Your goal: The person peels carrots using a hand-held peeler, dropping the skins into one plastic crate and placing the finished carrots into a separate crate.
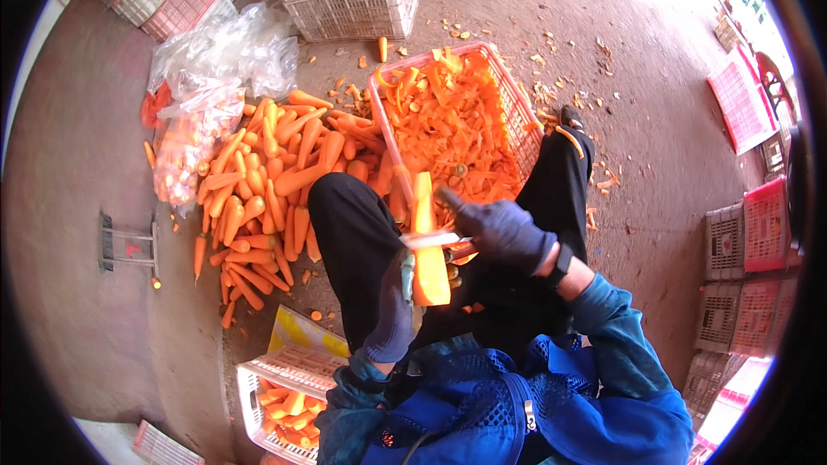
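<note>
Between my knees, my gloved left hand [400, 297] grips a carrot [429, 271] whose surface looks peeled and whose lower end is cut flat. My right hand [507, 236], in a dark glove, holds a blade-like peeling tool [429, 240] across the carrot's middle; motion blurs the tool, so its exact kind is unclear. Just beyond my hands stands a pink plastic crate [517, 106] heaped with orange carrot peelings [446, 123]. To its left lies a large pile of whole carrots [278, 174] on the floor.
A clear plastic bag [226, 51] and a bag of carrots [194, 148] lie beyond the pile. A white crate [249, 400] of peeled carrots stands by my left side. Stacked crates [743, 232] line the right; an upturned crate [352, 0] sits ahead. Scraps litter the concrete floor [646, 110].
</note>
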Demonstrator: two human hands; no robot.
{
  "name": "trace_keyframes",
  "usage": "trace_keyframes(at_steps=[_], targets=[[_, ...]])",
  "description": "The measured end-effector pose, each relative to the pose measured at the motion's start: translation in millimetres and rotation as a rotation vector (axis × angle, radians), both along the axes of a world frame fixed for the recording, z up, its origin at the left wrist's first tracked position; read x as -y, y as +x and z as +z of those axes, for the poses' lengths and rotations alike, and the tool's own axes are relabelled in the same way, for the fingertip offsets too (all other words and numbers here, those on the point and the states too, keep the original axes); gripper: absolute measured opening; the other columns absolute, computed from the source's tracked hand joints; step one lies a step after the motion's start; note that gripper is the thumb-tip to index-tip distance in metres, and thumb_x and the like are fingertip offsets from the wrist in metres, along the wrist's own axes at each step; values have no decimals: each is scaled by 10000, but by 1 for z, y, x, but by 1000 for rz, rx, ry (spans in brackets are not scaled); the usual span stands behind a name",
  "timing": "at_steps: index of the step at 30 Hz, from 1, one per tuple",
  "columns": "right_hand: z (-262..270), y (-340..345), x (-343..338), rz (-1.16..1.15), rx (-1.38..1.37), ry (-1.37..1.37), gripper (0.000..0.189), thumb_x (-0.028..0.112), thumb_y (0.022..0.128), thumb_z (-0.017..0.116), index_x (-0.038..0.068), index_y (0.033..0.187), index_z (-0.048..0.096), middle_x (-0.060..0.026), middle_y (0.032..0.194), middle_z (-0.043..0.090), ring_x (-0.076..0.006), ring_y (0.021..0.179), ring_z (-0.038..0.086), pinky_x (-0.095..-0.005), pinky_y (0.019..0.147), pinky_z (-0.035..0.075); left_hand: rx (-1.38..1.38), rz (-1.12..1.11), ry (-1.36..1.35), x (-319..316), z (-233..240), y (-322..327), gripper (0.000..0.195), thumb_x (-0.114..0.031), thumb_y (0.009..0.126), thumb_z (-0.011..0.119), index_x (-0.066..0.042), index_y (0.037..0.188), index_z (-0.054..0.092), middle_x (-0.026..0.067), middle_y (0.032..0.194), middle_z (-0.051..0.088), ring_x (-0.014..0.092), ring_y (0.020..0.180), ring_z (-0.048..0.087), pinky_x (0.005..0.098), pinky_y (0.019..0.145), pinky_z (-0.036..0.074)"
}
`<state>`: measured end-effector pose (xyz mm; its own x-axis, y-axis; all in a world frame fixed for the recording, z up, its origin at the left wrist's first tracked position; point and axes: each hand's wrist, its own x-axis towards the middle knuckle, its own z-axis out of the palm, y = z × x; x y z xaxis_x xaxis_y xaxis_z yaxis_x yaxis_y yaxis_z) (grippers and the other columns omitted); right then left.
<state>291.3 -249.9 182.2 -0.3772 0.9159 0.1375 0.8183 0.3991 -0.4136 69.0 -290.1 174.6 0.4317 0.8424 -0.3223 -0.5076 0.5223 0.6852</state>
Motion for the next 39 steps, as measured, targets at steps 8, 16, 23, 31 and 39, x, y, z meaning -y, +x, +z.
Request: trace_keyframes(at_steps=[8,16,23,31,39], targets=[[-7,50,-20,-407,-414,-335,370,225,917,593,77,1250,525,-85,745,628,-154,567,562,-291,557,460,33,-132,-30,0,12,-3,516,-400,1026,337,29,1291,446,177,1122,609,271,920,654,393,822,553],[40,47,-22,-80,-784,-798,345,380,874,702,50,972,677,38,687,607,-38,538,479,-209,479,369,2,-428,157,-37,42,-14,760,-558,970,381,28,1444,275,191,1233,561,256,934,647,388,854,531],[29,2,23,-149,-1368,-638,331,284,867,714,9,1038,648,32,733,595,-28,588,485,-187,519,374,595,210,15,-48,34,-5,793,-580,903,504,14,1411,368,165,1409,461,314,1286,460,451,1100,344],[22,-53,59,-300,-1288,-789,353,356,938,615,15,1014,663,62,755,565,-32,648,484,-198,545,374,-304,401,460,-37,23,31,636,-559,999,271,-39,1332,422,114,1236,551,190,1081,561,335,975,432],[35,1,23,-112,-1336,-498,556,439,1014,344,3,1299,539,-51,1018,615,-83,711,532,-236,645,423,-146,194,42,-44,-2,9,451,-446,1020,380,-87,1241,540,-2,996,632,76,784,611,225,657,509]])
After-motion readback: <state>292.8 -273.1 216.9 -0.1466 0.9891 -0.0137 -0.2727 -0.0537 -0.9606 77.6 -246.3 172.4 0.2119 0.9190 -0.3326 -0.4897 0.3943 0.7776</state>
